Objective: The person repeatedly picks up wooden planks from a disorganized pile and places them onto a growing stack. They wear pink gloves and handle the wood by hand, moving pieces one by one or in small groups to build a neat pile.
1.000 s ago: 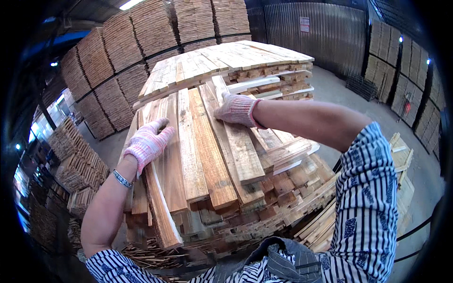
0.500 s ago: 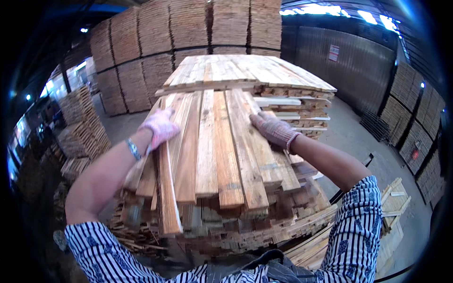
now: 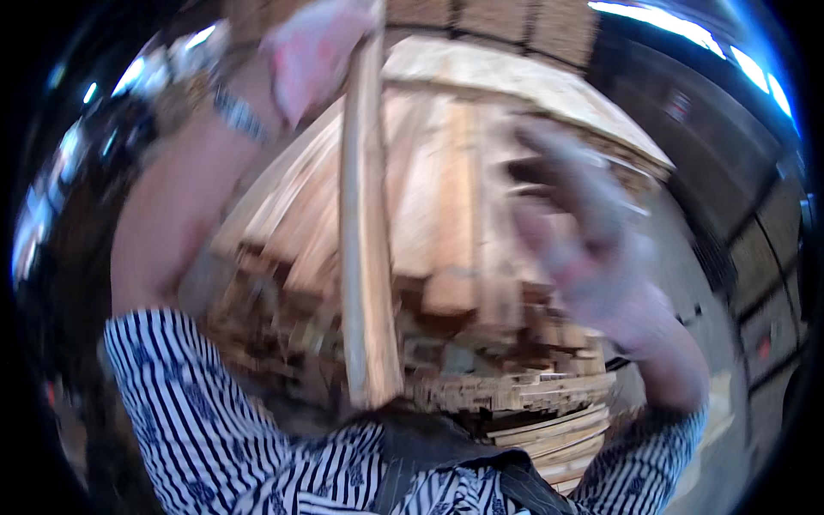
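My left hand (image 3: 313, 56), in a whitish-pink work glove, is raised high and closed round the far end of a narrow wooden plank (image 3: 369, 283). The plank stands out lengthwise toward me, its near end close to my waist. Below it lies a layer of loose boards (image 3: 451, 197) on an uneven stack. My gloved right hand (image 3: 588, 232) hovers over the right part of these boards, blurred by motion. Its fingers look spread, with nothing visible in them.
Behind the loose boards is a higher, evenly laid board stack (image 3: 515, 77). Tall lumber stacks (image 3: 489, 26) rise at the back, with more bundles (image 3: 772, 283) at the right. Further boards (image 3: 549, 442) lie low at the near right.
My left hand has lifted the plank off the layer and swung it toward the middle. My right hand has come up off the boards and moved right. The view has tilted.
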`<state>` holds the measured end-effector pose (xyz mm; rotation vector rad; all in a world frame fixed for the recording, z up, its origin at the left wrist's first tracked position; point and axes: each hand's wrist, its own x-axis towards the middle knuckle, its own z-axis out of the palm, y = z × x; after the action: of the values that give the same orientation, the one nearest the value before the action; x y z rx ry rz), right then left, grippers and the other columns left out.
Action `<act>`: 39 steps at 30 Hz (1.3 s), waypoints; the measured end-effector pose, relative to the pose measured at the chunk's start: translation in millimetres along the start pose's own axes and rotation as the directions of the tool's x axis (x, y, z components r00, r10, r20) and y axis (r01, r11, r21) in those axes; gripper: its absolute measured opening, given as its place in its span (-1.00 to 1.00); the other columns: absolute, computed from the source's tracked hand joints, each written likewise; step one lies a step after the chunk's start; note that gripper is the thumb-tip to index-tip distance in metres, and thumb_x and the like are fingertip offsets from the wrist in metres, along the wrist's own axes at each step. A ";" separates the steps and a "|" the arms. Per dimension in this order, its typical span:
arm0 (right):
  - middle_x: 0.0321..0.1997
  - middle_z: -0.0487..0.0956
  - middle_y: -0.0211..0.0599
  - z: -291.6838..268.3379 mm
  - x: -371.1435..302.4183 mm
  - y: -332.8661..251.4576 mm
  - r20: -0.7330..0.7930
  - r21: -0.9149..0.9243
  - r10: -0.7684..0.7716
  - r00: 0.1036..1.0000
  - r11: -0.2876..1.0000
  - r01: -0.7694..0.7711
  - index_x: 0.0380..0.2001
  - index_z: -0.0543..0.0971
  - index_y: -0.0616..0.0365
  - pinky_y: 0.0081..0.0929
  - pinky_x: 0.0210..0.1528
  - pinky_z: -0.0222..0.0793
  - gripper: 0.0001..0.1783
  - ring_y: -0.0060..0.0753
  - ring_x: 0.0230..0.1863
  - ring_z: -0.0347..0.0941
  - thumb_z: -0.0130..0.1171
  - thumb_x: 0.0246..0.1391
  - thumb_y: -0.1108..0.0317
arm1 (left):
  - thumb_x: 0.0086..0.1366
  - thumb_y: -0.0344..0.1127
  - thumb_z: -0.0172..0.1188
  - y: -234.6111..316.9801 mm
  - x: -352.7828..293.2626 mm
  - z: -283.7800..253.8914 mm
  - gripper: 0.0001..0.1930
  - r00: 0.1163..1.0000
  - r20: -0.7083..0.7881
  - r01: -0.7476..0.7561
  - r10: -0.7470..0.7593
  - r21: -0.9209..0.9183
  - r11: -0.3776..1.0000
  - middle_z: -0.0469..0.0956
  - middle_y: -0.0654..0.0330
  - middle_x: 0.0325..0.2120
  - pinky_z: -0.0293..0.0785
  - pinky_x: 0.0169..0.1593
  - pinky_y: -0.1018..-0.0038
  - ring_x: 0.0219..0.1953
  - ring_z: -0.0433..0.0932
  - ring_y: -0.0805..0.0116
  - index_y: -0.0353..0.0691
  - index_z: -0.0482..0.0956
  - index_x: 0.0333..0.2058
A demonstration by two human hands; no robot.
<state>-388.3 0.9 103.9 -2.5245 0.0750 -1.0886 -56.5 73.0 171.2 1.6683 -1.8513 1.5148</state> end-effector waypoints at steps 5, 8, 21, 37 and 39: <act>0.37 0.33 0.08 -83.4 -94.2 33.0 -0.266 -0.309 0.071 0.962 0.939 -0.154 0.36 0.22 0.36 -0.10 0.32 0.29 -0.28 0.00 0.30 0.35 -0.24 0.37 -0.02 | 0.19 -0.53 0.06 -29.2 -94.9 -43.6 -0.66 0.620 0.589 0.721 -0.519 -0.688 0.081 0.57 0.05 -0.23 0.60 -0.13 0.34 -0.28 0.59 0.17 -0.24 0.51 -0.03; 0.38 0.35 -0.01 -104.4 -138.3 49.2 -0.469 -0.350 0.093 0.879 0.894 -0.281 0.35 0.30 0.22 -0.05 0.41 0.22 -0.38 -0.04 0.38 0.29 -0.27 0.43 0.03 | 0.20 -0.56 0.03 -67.0 -178.3 -64.9 -0.59 0.395 0.623 0.781 -0.675 -0.614 -0.109 0.56 0.07 -0.24 0.65 -0.21 0.35 -0.36 0.59 0.24 -0.26 0.45 0.05; 0.31 0.42 -0.10 -79.8 -211.2 119.0 -0.500 -0.148 0.410 0.763 0.828 -0.541 0.31 0.35 0.27 -0.27 0.35 0.33 -0.54 -0.23 0.27 0.40 -0.24 0.46 0.35 | 0.22 -0.23 0.19 -144.4 -411.5 7.2 -0.27 -0.180 0.013 0.970 -0.984 -0.166 -0.180 0.44 -0.14 0.20 0.34 0.24 0.36 0.20 0.46 0.08 -0.40 0.24 0.33; 0.12 0.51 -0.07 5.4 -567.5 21.2 -0.532 0.128 0.807 -0.254 -0.220 -0.967 0.18 0.44 0.19 -0.37 0.09 0.45 -0.54 -0.23 0.12 0.47 -0.04 0.32 0.18 | 0.35 -0.21 0.02 246.7 -531.9 196.4 -0.45 0.013 0.980 0.992 -0.197 0.012 0.123 0.52 -0.06 0.14 0.34 0.24 0.35 0.14 0.50 0.08 -0.34 0.36 0.27; 0.01 0.54 -0.10 39.5 -657.1 6.5 -0.414 0.094 0.785 -0.461 -0.467 -0.879 0.13 0.46 0.20 -0.35 0.03 0.47 -0.54 -0.22 0.04 0.50 -0.04 0.32 0.12 | 0.36 -0.20 0.02 296.8 -511.2 199.0 -0.46 0.022 1.000 0.980 0.022 -0.026 0.200 0.52 -0.05 0.14 0.33 0.25 0.36 0.15 0.49 0.09 -0.34 0.37 0.26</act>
<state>-817.6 138.8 -375.7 -1.0627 2.3146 -0.4243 -47.3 172.1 -444.5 2.2828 -1.1054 -1.0207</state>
